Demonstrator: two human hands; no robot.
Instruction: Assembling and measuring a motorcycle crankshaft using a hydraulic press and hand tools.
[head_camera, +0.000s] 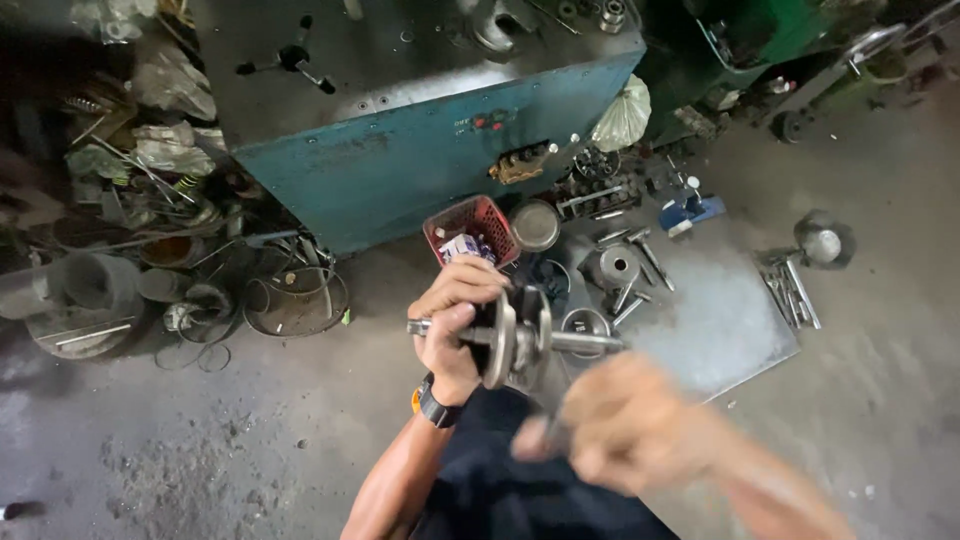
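Head view, looking down at a workshop floor (200, 440). The left hand (455, 320) is closed around one end of a crankshaft (515, 335), fingers wrapped over the stub of its shaft and thumb pressed alongside; a dark watch (437, 405) sits on the wrist. The crankshaft lies roughly level and runs rightward out of the fist: its two disc-shaped webs stand on edge just beside the knuckles, and the far shaft end projects beyond them toward the right. The right hand (625, 425) is below and to the right of the crankshaft, apart from it (motion blur hides the fingers, so how far it is open and whether it holds anything cannot be told). A dark cloth or garment (500, 480) lies beneath both hands, between the forearms.

Behind the crankshaft, on the floor, stand a red mesh basket (470, 225) holding small packets, and just to its right a round metal bowl (536, 226). A grey metal sheet (720, 320) to the right carries loose shafts, bolts and round parts; a row of tools (795, 290) lies near its far edge, beside a metal cup (823, 240). A teal machine cabinet (420, 160) fills the upper middle. To its left are piled scrap, wire rings (295, 300) and a grey cylinder (85, 295).
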